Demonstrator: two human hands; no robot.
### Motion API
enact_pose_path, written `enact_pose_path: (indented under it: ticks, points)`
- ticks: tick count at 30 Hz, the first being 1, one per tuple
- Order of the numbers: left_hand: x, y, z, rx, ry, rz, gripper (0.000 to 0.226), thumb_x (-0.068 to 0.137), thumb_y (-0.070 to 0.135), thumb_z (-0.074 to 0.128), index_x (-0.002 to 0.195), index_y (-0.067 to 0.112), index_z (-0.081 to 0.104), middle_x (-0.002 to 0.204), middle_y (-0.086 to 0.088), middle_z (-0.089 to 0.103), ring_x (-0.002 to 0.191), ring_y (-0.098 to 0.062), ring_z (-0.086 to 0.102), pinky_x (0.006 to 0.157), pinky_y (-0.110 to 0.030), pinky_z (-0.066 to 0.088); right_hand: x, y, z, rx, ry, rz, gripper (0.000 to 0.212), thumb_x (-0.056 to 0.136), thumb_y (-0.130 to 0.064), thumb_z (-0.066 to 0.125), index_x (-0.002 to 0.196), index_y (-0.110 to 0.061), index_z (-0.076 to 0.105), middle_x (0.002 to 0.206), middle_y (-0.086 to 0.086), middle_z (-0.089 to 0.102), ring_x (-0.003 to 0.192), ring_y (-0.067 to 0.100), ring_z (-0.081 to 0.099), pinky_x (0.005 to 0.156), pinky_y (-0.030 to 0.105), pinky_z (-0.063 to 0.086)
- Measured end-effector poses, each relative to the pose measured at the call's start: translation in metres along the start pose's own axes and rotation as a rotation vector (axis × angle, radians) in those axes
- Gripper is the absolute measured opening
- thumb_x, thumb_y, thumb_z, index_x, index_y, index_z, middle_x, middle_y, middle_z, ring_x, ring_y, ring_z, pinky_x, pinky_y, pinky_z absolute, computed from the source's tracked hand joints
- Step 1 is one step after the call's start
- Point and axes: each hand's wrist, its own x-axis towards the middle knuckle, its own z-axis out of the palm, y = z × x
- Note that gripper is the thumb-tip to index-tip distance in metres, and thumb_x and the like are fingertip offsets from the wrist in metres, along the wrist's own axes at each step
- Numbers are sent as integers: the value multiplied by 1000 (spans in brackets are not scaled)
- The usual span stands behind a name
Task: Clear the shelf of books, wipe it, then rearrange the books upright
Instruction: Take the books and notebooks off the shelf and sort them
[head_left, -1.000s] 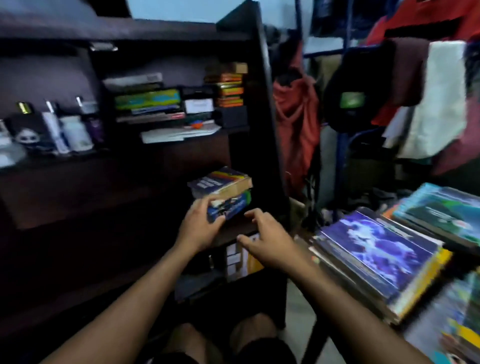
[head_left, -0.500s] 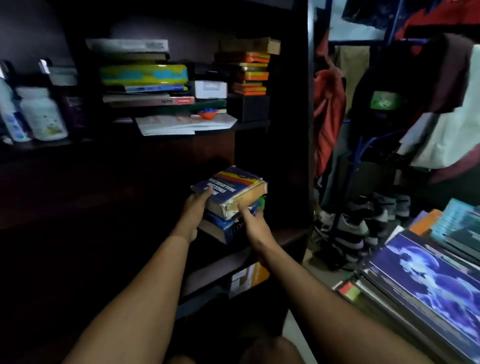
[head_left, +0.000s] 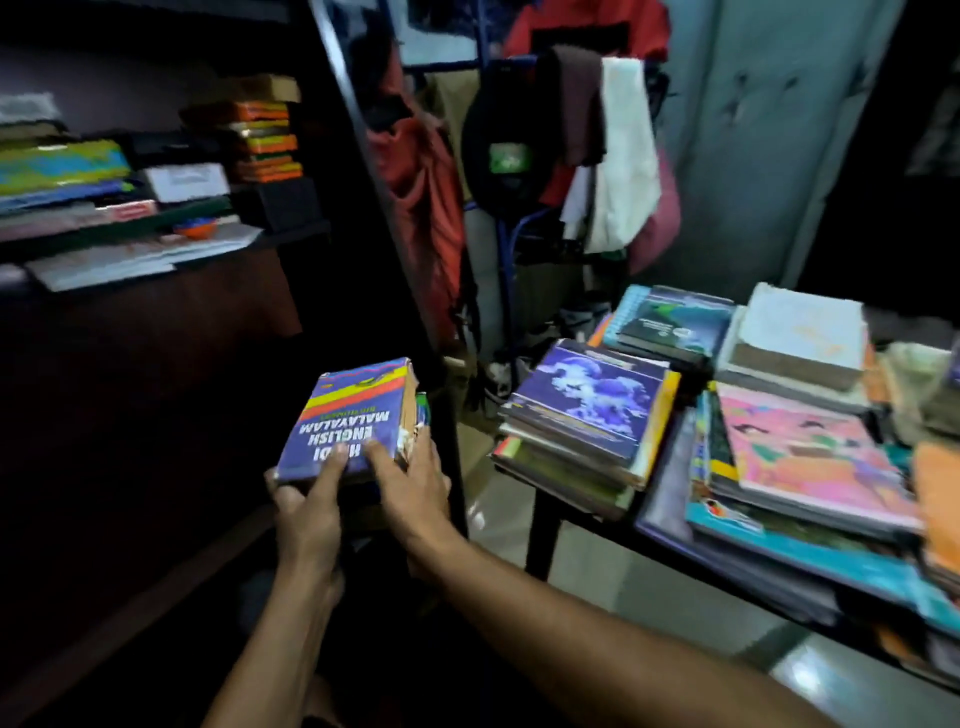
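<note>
a: why is the thick purple dictionary with a red and yellow band (head_left: 349, 419) clamped from both sides?

b: a second book is carried beneath it, so left hand (head_left: 306, 512) and right hand (head_left: 410, 480) are curled around the stack, just outside the dark wooden shelf (head_left: 156, 332).

a: its lie?

b: flat, long axis pointing away, title upside down.

Both hands, left hand (head_left: 306, 514) and right hand (head_left: 415, 486), grip a dictionary (head_left: 349, 418) beside the book-piled table (head_left: 540, 525).

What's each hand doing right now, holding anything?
Left hand: grips the near end of the dictionary stack.
Right hand: grips the same stack, fingers on its cover and right edge.
</note>
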Motion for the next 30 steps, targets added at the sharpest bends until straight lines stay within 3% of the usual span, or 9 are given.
enact_pose_path:
  ticks: [4,7,8,10,12,17,22,25,30]
  points:
    - [-68,25,63,-11,-131,112,50,71,53,81,111,36,55,113,1,74,106,-23,71,98,-53,53,-38,-14,-87,58,169,-148,97,66,-79,42,150,-31,37,151,2,47,141,27,38,118,46,30]
    - [-122,51,123,4,-228,213,47,79,51,77,114,29,54,106,6,73,95,3,69,96,-19,50,-58,-34,-164,68,306,-247,93,66,-78,50,145,-30,42,143,-3,55,133,26,50,112,47,39]
    - [-138,56,142,-3,-255,233,51,78,55,76,116,29,54,107,7,73,99,-2,70,95,-23,51,-66,-42,-190,65,349,-276,91,66,-78,51,143,-30,44,141,-4,57,131,25,51,111,47,40]
    - [-168,63,176,-11,-283,250,62,69,68,75,117,35,54,111,7,73,104,-16,70,98,-47,53,-82,-52,-238,104,399,-338,82,66,-75,56,136,-33,50,132,-8,63,127,20,56,109,46,43]
    - [-189,65,211,3,-337,252,75,67,70,74,127,34,48,114,5,72,105,-19,70,98,-55,52,-95,-55,-282,179,427,-380,72,67,-69,62,130,-35,54,124,-12,68,119,12,62,105,44,47]
    - [-228,47,284,150,-488,213,108,62,85,67,147,26,33,126,0,67,115,-22,65,102,-49,50,-101,-35,-365,204,535,-344,70,73,-62,67,134,-28,55,120,-10,70,107,6,67,92,31,53]
    - [-247,-6,315,408,-629,85,100,72,74,68,148,18,36,135,-7,62,122,-27,59,105,-40,46,-92,21,-417,-55,454,-12,65,81,-68,54,137,-36,49,138,-7,58,121,20,57,106,44,45]
    - [-259,-24,317,563,-611,137,94,88,64,61,157,12,23,151,-12,48,138,-31,45,107,-37,36,-99,43,-434,-175,429,-22,43,94,-55,57,133,-38,52,132,-12,62,118,16,58,104,41,45]
    - [-268,-22,320,735,-618,314,102,87,70,54,159,8,16,166,-10,18,153,-25,14,124,-40,13,-104,46,-451,-48,452,-63,30,98,-37,59,125,-27,62,123,-9,69,108,12,64,85,29,48]
